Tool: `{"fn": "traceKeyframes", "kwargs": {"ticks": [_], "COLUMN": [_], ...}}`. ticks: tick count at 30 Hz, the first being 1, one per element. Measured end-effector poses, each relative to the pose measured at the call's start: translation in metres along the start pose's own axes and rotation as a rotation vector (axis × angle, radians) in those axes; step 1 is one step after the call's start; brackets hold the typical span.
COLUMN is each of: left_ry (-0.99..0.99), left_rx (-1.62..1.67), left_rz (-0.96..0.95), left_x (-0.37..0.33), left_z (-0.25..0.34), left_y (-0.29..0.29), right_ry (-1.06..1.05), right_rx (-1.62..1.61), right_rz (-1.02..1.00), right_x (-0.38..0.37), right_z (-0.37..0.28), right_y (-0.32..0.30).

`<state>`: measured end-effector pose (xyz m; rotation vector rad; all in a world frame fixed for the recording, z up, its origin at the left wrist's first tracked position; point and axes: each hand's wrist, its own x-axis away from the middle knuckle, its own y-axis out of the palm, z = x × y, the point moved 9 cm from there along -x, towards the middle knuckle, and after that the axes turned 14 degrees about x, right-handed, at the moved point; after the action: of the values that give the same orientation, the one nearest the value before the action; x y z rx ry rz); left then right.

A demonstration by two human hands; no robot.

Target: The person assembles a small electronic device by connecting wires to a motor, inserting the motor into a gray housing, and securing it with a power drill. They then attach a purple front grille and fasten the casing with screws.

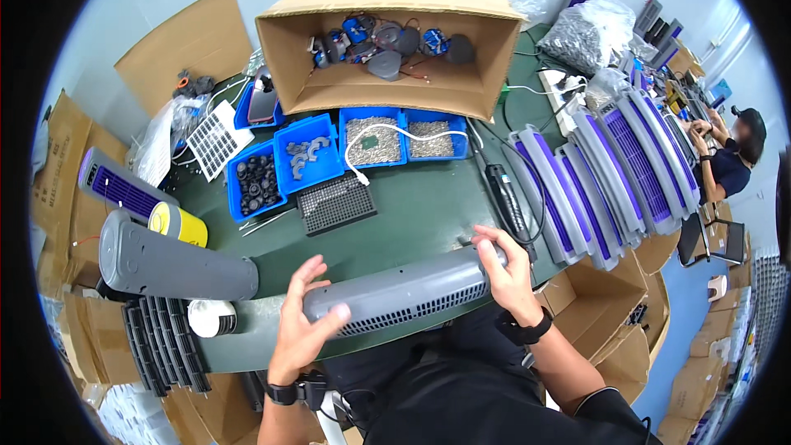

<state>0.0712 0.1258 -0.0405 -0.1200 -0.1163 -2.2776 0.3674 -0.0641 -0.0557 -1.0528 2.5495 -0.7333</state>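
Note:
A long grey plastic housing [404,284] with a slotted vent along its near side lies across the front of the green table. My left hand [306,321] cups its left end, thumb on the near edge and fingers behind. At the right end, my right hand [509,276] is wrapped round the housing with its fingers over the top. The undersides of both grips are hidden. Just right of the housing's far side rests a black electric screwdriver [509,202] with a cable. Another grey housing [177,259] stands at the left, beside a yellow tub [179,225].
Blue bins [310,151] of small metal and black parts line the table's back, below a cardboard box [387,100] of motors. A black perforated tray [336,206] sits before them. Grey-and-purple units [610,173] are stacked at right; a person [729,161] works beyond.

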Motion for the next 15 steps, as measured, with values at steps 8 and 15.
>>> {"fn": "traceKeyframes", "kwargs": {"ticks": [8,15], "left_ry": [-0.201,-0.287], "left_rx": [0.367,0.197], "left_rz": [0.146,0.320], "left_x": [0.009,0.003], "left_z": [-0.019,-0.051], "left_y": [-0.015,-0.036], "right_ry": [0.077,0.186], "right_rx": [-0.306,-0.521], "right_rz": [-0.385,-0.413], "right_x": [0.000,0.024], "right_z": [0.007,0.009], "right_y": [-0.004,0.013]}}
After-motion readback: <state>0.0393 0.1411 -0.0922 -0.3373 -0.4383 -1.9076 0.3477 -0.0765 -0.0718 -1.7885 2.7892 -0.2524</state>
